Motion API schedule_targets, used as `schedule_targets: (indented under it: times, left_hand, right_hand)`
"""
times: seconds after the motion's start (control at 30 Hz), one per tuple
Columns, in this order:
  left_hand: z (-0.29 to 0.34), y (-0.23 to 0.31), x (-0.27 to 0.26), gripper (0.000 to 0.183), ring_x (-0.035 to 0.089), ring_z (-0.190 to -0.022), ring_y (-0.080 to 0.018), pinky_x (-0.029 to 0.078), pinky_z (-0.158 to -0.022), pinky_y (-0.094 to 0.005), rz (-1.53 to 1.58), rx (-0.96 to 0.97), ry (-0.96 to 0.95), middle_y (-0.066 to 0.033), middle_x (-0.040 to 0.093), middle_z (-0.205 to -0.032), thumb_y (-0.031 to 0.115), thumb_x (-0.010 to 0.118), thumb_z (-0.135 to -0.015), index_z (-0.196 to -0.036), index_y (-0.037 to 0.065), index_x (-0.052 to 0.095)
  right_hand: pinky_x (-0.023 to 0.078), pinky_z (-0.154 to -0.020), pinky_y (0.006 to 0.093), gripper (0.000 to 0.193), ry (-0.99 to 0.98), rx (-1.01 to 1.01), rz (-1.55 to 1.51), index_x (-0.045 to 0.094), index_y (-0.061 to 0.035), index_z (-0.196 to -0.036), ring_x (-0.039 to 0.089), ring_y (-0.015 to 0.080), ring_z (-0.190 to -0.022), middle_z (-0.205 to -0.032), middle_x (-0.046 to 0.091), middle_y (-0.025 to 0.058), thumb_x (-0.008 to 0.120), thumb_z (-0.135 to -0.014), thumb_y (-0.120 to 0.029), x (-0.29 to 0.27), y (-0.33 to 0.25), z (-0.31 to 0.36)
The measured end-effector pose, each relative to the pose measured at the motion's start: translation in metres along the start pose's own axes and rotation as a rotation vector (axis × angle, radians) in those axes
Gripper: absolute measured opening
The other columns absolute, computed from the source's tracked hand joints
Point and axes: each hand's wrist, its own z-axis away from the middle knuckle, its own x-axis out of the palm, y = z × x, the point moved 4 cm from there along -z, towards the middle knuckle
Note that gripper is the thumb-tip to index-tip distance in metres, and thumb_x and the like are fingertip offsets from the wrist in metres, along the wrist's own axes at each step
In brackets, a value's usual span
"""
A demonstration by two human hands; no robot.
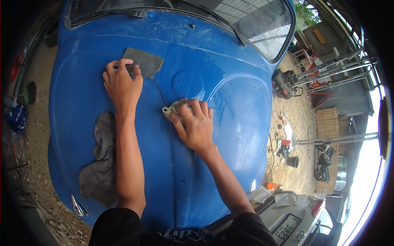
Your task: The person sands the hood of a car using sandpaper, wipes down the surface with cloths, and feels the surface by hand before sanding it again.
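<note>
A blue car hood (152,123) with a dull, partly wet surface spreads under both arms. At its upper left, my left hand (123,84) has its fingers bent, with the index finger and thumb on the lower left edge of a dark grey sheet of sandpaper (147,62). Near the center crease, my right hand (195,127) presses a crumpled pale rag (174,108) against the paint, its fingers curled over it. Part of the rag is hidden beneath that hand. A dark grey cloth (98,172) lies draped on the hood beside my left forearm.
The windshield (262,24) and wipers (127,13) are beyond the hood. A white car (283,215) stands close at the lower right. On the paved ground to the right are a black bucket (292,162), a compressor-like machine (285,82) and a motorcycle (323,164).
</note>
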Motion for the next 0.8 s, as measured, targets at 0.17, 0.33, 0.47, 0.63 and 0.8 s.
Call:
schedule_targets:
  times: [0.17,0.33,0.47,0.63,0.8]
  left_hand:
    - [0.002,0.01,0.004,0.025,0.054,-0.116,-0.0322,0.045,-0.098,-0.046,-0.014,0.04,0.044,-0.0111,0.054,-0.13,0.027,0.067,-0.092,-0.116,0.017,0.068]
    - [-0.001,-0.009,0.0,0.024,0.054,-0.114,-0.0304,0.045,-0.096,-0.0459,-0.036,0.02,0.038,-0.0095,0.054,-0.128,0.026,0.067,-0.093,-0.115,0.017,0.067]
    - [0.001,-0.004,-0.004,0.023,0.053,-0.113,-0.0295,0.046,-0.094,-0.0463,-0.025,0.039,0.091,-0.0092,0.054,-0.127,0.026,0.068,-0.092,-0.114,0.016,0.067]
    - [0.004,0.012,-0.008,0.02,0.054,-0.111,-0.0289,0.046,-0.092,-0.0471,-0.032,0.066,0.156,-0.0076,0.055,-0.124,0.025,0.068,-0.092,-0.109,0.016,0.068]
    - [0.017,0.043,0.0,0.01,0.061,-0.1,-0.0295,0.05,-0.087,-0.0416,0.276,0.38,0.2,-0.0055,0.064,-0.11,0.016,0.069,-0.09,-0.098,0.012,0.071]
  right_hand:
    - [0.044,-0.08,0.0543,0.029,0.155,0.174,0.182,0.063,-0.0105,-0.105,0.057,0.0373,-0.099,-0.107,0.061,0.0132,0.058,-0.097,-0.038,0.009,0.099,-0.121]
    - [0.044,-0.083,0.0538,0.032,0.079,0.204,0.144,0.063,-0.0088,-0.11,0.057,0.0379,-0.102,-0.11,0.06,0.0144,0.058,-0.097,-0.038,0.026,0.063,-0.104]
    - [0.039,-0.074,0.0478,0.024,0.05,0.152,0.058,0.068,-0.0103,-0.104,0.055,0.0318,-0.095,-0.108,0.06,0.0109,0.066,-0.089,-0.029,-0.003,0.008,0.003]
    - [0.042,-0.079,0.0495,0.029,0.092,0.211,0.119,0.066,-0.0095,-0.104,0.056,0.0332,-0.096,-0.107,0.061,0.0103,0.064,-0.094,-0.037,-0.002,0.038,-0.016]
    - [0.044,-0.081,0.0544,0.031,0.173,0.376,0.202,0.063,-0.0084,-0.107,0.056,0.0372,-0.099,-0.11,0.06,0.0133,0.059,-0.097,-0.037,0.0,0.122,-0.094]
